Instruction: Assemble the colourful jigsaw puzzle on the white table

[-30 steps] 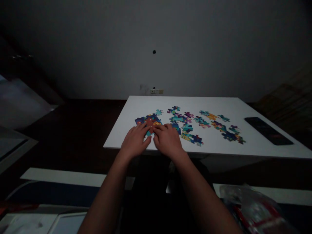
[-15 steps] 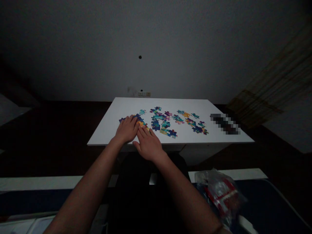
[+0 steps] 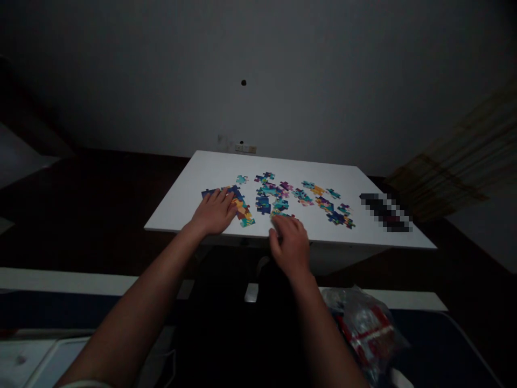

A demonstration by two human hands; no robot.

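My left hand (image 3: 215, 212) lies flat, fingers spread, on a joined section of jigsaw puzzle (image 3: 243, 210) in blue, orange and yellow. Part of that section is hidden beneath it. At the front edge of the table, my right hand (image 3: 291, 243) has its fingers loosely curved and the thumb apart. Its fingertips are over some puzzle pieces (image 3: 280, 205) in teal and yellow, partly covering them; nothing shows in its grasp. Just left of these is a dark blue piece (image 3: 263, 205). A pale teal piece (image 3: 242, 179) sits alone behind the joined section.
Several more pieces (image 3: 324, 203) are scattered across the right half of the white table (image 3: 172, 213). A pixelated dark object (image 3: 385, 213) lies at its right end. In front, a clear plastic bag (image 3: 369, 326) with red contents rests on a dark blue surface.
My right hand has left the joined section and moved right, to the loose pieces by the front edge. My left hand stays on the section. The view has tilted slightly.
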